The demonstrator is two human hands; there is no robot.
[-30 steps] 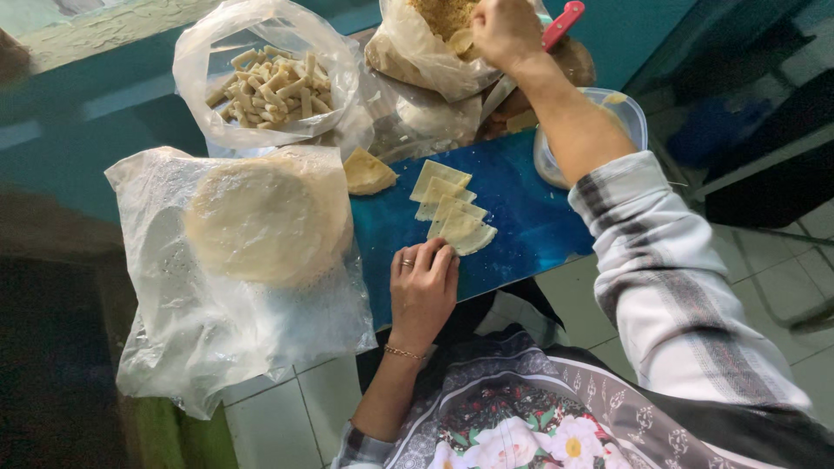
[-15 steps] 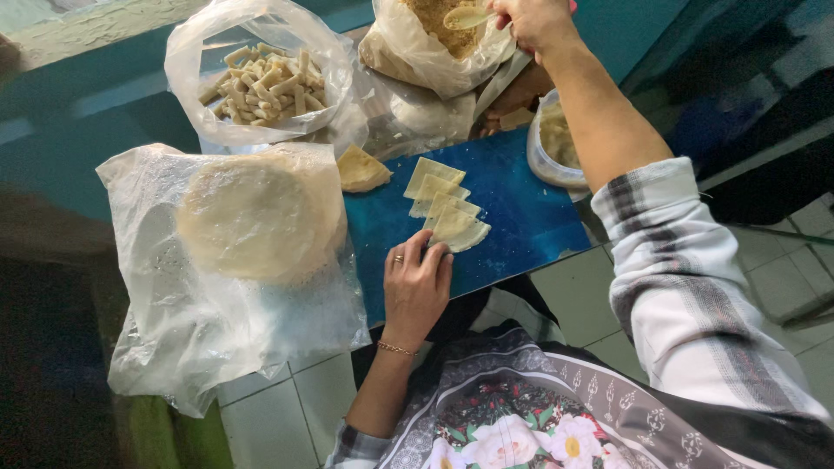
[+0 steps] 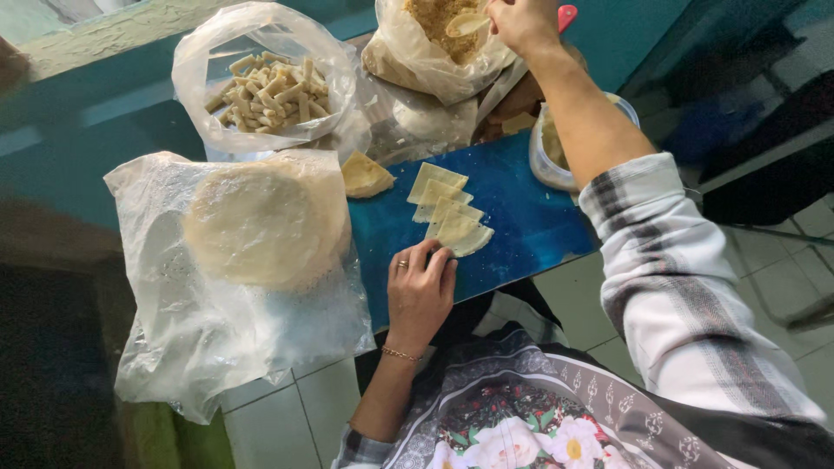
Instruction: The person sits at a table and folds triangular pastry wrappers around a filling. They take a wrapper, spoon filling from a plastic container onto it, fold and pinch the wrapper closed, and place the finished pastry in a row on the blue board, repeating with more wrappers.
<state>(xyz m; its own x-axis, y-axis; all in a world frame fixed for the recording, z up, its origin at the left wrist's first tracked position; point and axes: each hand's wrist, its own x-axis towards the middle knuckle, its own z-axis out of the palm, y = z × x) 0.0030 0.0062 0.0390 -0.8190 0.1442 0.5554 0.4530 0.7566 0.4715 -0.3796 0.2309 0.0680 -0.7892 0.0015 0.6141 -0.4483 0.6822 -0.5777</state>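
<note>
While the left hand (image 3: 420, 291) lies spread flat on the blue cutting board (image 3: 521, 217) just beside overlapping pale dough wedges (image 3: 447, 217), the right hand (image 3: 521, 22) pinches a filled spoon (image 3: 466, 23) over the clear bag of brown crumbly filling (image 3: 434, 43). A stack of round pale wrappers on clear plastic (image 3: 265, 226) lies left of the board, a bag of rolled pastry sticks (image 3: 265, 87) behind it.

The one camera is sitting on the person's head, looking steeply down and close at the blue counter (image 3: 521, 208), with the person's lap at the bottom edge.

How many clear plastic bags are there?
3: a clear bag of pale rolled sticks top left, a clear bag of brown crumbs top middle, and one under the round dough sheets. More may hide behind.
</note>
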